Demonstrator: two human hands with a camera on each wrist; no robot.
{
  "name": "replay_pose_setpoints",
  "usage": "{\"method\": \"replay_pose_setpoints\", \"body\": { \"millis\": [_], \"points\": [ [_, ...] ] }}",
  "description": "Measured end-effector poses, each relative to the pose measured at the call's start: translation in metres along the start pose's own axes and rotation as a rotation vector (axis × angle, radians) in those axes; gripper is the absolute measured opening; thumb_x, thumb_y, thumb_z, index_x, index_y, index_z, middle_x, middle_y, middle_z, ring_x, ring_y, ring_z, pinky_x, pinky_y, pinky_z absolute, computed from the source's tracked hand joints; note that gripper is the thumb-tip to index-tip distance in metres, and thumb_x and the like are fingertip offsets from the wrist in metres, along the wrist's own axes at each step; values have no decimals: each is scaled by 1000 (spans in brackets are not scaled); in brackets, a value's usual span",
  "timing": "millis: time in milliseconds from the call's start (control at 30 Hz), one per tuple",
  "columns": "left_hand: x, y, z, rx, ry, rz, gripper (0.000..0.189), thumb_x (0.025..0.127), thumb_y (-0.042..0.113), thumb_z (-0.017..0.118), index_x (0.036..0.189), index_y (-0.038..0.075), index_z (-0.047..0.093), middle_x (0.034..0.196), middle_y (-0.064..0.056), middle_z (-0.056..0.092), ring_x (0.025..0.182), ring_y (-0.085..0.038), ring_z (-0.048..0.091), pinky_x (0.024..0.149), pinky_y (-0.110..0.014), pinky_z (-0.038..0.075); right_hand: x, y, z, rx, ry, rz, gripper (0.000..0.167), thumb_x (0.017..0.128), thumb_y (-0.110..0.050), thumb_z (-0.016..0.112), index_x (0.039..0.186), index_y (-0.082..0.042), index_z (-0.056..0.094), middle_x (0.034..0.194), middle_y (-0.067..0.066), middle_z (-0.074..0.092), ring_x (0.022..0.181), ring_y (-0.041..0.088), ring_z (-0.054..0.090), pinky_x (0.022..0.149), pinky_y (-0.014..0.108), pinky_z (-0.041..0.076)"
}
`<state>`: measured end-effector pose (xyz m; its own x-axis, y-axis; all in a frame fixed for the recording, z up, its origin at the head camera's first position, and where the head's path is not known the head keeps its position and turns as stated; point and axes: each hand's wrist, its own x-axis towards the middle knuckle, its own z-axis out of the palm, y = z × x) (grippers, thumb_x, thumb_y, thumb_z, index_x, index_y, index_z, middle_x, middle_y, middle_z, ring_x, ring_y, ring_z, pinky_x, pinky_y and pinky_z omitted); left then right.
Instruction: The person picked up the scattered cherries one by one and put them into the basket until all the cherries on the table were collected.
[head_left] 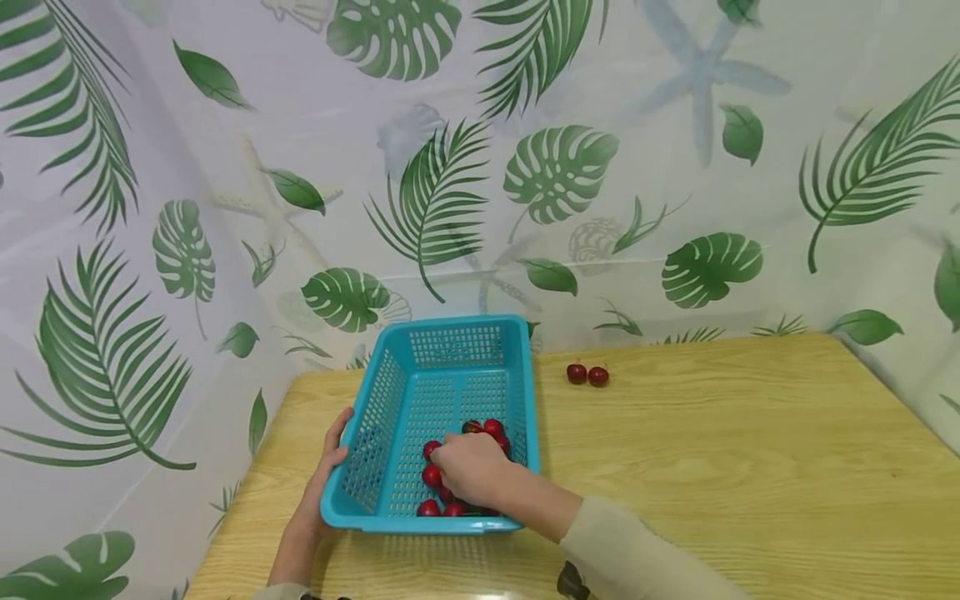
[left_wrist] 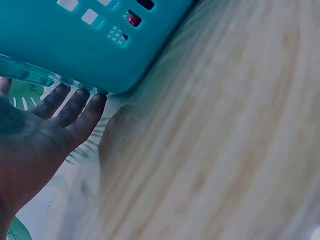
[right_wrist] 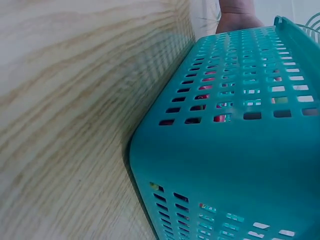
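Note:
A blue plastic basket [head_left: 459,392] with slotted walls stands on the table. Several red cherries [head_left: 431,476] lie in its near right part. My right hand [head_left: 476,471] reaches over the near right corner into the basket, down among them. Its fingertips are hidden, so a cherry between them cannot be made out. On the basket's left side, my left hand [head_left: 324,471] touches the outer wall and rim. In the left wrist view, its fingers [left_wrist: 75,107] are stretched out, tips against the basket. The right wrist view shows the basket's slotted corner [right_wrist: 200,160], with bits of red behind the slots.
Two dark red cherries [head_left: 587,375] lie on the wooden table [head_left: 712,467], right of the basket near the back edge. A white cloth with green leaf prints [head_left: 555,175] hangs behind and to the left. A small dark object [head_left: 572,581] shows beside the right sleeve.

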<state>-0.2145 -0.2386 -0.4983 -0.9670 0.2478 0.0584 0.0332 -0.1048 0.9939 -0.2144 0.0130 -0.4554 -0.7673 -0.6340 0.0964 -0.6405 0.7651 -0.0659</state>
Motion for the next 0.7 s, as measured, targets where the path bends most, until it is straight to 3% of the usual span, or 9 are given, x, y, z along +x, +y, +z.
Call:
{"method": "replay_pose_setpoints", "body": {
  "millis": [100, 233, 600, 700],
  "points": [
    [-4, 0, -2, 22, -11, -9, 61, 102, 24, 19, 159, 27, -2, 164, -16, -6, 146, -46, 7, 106, -46, 29, 0, 0, 2, -10, -6, -16, 9, 89, -18, 66, 89, -21, 74, 78, -3, 60, 72, 10, 57, 53, 29, 48],
    [-6, -1, -4, 25, -33, 4, 60, 102, 24, 19, 159, 29, -2, 164, -15, -9, 145, -44, 4, 102, -39, 30, -2, 2, 3, -19, 9, -39, 13, 88, -18, 67, 76, -22, 69, 74, -5, 58, 71, 8, 56, 51, 28, 46],
    [-4, -1, -1, 36, -38, 22, 60, 103, 23, 19, 159, 29, -2, 164, -16, -9, 147, -46, 2, 107, -47, 26, -5, 1, 1, -5, 30, -36, 13, 87, -19, 66, 74, -20, 65, 71, -5, 59, 69, 8, 57, 54, 29, 49],
    [-5, 0, -1, 30, -38, 16, 61, 103, 24, 19, 159, 28, -3, 164, -15, -8, 146, -46, 3, 106, -45, 28, -5, 2, 1, 3, 32, -38, 14, 87, -19, 66, 73, -19, 65, 70, -5, 58, 67, 8, 56, 53, 29, 48]
  ]
}}
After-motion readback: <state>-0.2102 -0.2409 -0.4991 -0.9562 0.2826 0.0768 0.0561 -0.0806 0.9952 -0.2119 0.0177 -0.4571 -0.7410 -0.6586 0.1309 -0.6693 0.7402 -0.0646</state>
